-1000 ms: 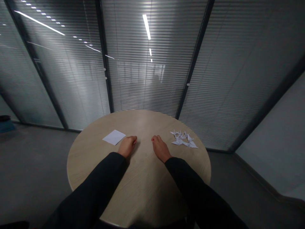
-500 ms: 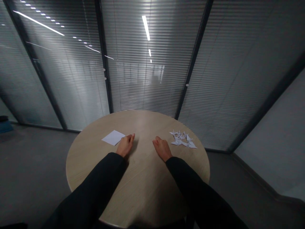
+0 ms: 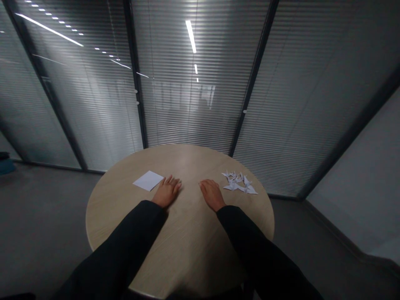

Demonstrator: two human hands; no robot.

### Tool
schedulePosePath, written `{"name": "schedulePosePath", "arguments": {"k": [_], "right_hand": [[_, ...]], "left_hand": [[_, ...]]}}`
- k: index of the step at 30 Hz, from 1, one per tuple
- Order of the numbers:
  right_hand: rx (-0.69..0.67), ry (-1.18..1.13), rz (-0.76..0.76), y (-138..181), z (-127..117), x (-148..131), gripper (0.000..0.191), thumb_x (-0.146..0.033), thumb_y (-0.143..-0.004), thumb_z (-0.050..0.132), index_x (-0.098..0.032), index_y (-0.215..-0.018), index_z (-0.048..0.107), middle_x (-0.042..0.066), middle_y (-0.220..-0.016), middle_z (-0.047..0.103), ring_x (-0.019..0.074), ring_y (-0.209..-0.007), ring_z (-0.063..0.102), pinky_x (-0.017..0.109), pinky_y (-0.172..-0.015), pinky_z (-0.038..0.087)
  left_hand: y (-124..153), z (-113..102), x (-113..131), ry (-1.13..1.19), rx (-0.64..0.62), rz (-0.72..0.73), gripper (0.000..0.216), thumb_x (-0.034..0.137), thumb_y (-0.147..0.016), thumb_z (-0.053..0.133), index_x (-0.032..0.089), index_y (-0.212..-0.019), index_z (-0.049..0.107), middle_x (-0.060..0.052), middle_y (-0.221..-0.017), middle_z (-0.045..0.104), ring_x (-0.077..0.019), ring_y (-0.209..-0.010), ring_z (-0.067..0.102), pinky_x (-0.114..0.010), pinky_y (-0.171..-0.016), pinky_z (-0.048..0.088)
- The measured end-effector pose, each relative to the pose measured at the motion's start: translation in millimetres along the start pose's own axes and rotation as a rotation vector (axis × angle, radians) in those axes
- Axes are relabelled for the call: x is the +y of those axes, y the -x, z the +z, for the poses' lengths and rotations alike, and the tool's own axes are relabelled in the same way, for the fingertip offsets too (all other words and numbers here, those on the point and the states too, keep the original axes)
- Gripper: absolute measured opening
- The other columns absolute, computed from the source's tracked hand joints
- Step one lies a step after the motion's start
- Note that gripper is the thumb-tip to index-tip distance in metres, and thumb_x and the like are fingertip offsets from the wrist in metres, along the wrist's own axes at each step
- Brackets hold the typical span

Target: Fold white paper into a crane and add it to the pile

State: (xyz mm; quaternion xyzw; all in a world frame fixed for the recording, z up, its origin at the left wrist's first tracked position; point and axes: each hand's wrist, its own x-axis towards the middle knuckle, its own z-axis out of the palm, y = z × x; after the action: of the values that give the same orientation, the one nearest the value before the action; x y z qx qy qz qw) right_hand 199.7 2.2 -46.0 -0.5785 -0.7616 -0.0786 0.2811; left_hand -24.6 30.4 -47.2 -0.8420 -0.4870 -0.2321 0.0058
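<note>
Palm down over the table, my left hand has its fingers spread and holds nothing. Just to its left lies a white square sheet of paper, its corner close to my fingers. My right hand rests palm down at the middle right, fingers extended and close together, with nothing seen in it. Beyond it on the right sits a cluster of several folded white paper cranes, apart from the hand.
Both hands are above a round light-wood table. Behind it stand glass partitions with blinds and dark frames. A white wall is at the right, and a blue object stands on the floor far left.
My left hand has turned from a loosely closed, sideways pose to palm down with fingers spread. My right hand has uncurled its fingers. The paper and cranes stay in place.
</note>
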Motion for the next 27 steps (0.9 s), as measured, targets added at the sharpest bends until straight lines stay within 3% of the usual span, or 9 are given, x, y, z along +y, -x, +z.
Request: {"name": "schedulePosePath", "arguments": {"k": [2,4,8,12,15,20,23,25,27], "right_hand": [[-0.04,0.01,0.012,3,2,1,0.037,-0.028,-0.098,0.031,-0.017,-0.105,0.065,0.009,-0.116,0.065,0.0199,-0.111,0.054,0.033,-0.099,0.035],[-0.096,0.034,0.024,8,3,2,0.04,-0.03,-0.098,0.028,-0.018,-0.116,0.062,0.009,-0.129,0.058,0.0205,-0.121,0.049,0.036,-0.105,0.03],[-0.237,0.096,0.071,17,-1,-3,0.046,-0.04,-0.098,0.027,-0.025,-0.14,0.04,0.008,-0.148,0.037,0.026,-0.137,0.031,0.046,-0.11,0.022],[-0.331,0.133,0.117,19,-7,-9,0.052,-0.049,-0.096,0.026,-0.032,-0.145,0.028,0.006,-0.154,0.024,0.03,-0.141,0.021,0.051,-0.111,0.017],[-0.344,0.145,0.109,19,-8,-11,0.052,-0.051,-0.096,0.026,-0.034,-0.145,0.027,0.005,-0.155,0.021,0.0302,-0.142,0.017,0.052,-0.111,0.012],[-0.322,0.136,0.103,20,-9,-12,0.054,-0.051,-0.095,0.028,-0.03,-0.145,0.028,0.007,-0.154,0.024,0.0308,-0.142,0.018,0.052,-0.111,0.012],[-0.253,0.125,0.101,18,-8,-11,0.053,-0.046,-0.097,0.027,-0.024,-0.145,0.031,0.01,-0.152,0.03,0.0285,-0.14,0.023,0.048,-0.112,0.013],[-0.221,0.096,0.114,15,-6,-10,0.051,-0.043,-0.098,0.026,-0.021,-0.143,0.034,0.01,-0.15,0.034,0.0263,-0.139,0.026,0.046,-0.113,0.014],[-0.229,0.046,0.142,13,-4,-9,0.05,-0.041,-0.098,0.026,-0.021,-0.142,0.037,0.009,-0.148,0.037,0.0243,-0.139,0.029,0.044,-0.113,0.017]], "left_hand": [[4,2,1,-0.088,-0.007,0.004,0.048,0.042,-0.095,0.031,0.02,-0.135,0.048,-0.011,-0.142,0.046,-0.0276,-0.138,0.028,-0.05,-0.111,0.022],[7,3,1,-0.13,-0.024,0.009,0.05,0.046,-0.094,0.034,0.025,-0.139,0.043,-0.01,-0.148,0.037,-0.0296,-0.14,0.022,-0.05,-0.111,0.022],[12,3,1,-0.125,-0.126,-0.015,0.051,0.048,-0.095,0.029,0.03,-0.142,0.036,-0.009,-0.149,0.036,-0.0311,-0.14,0.023,-0.051,-0.109,0.022],[14,0,4,-0.107,-0.15,-0.056,0.056,0.054,-0.093,0.026,0.033,-0.145,0.028,-0.008,-0.149,0.036,-0.0332,-0.138,0.026,-0.057,-0.109,0.017],[18,-3,8,-0.108,-0.14,-0.094,0.059,0.056,-0.092,0.027,0.034,-0.147,0.023,-0.008,-0.147,0.039,-0.0332,-0.137,0.027,-0.059,-0.109,0.014],[36,-13,10,-0.076,-0.185,-0.106,0.055,0.052,-0.092,0.032,0.034,-0.145,0.03,-0.008,-0.148,0.038,-0.0337,-0.139,0.022,-0.059,-0.11,0.01],[48,-24,12,0.133,-0.269,-0.084,0.053,0.051,-0.092,0.033,0.033,-0.142,0.036,-0.005,-0.151,0.033,-0.032,-0.141,0.019,-0.058,-0.111,0.011],[52,-34,14,0.439,-0.307,-0.112,0.057,0.053,-0.091,0.034,0.026,-0.142,0.038,-0.006,-0.149,0.035,-0.0284,-0.14,0.023,-0.052,-0.113,0.017],[53,-47,18,0.799,-0.28,-0.232,0.056,0.048,-0.094,0.03,0.02,-0.141,0.04,-0.009,-0.146,0.041,-0.0238,-0.136,0.035,-0.042,-0.111,0.03]]}}
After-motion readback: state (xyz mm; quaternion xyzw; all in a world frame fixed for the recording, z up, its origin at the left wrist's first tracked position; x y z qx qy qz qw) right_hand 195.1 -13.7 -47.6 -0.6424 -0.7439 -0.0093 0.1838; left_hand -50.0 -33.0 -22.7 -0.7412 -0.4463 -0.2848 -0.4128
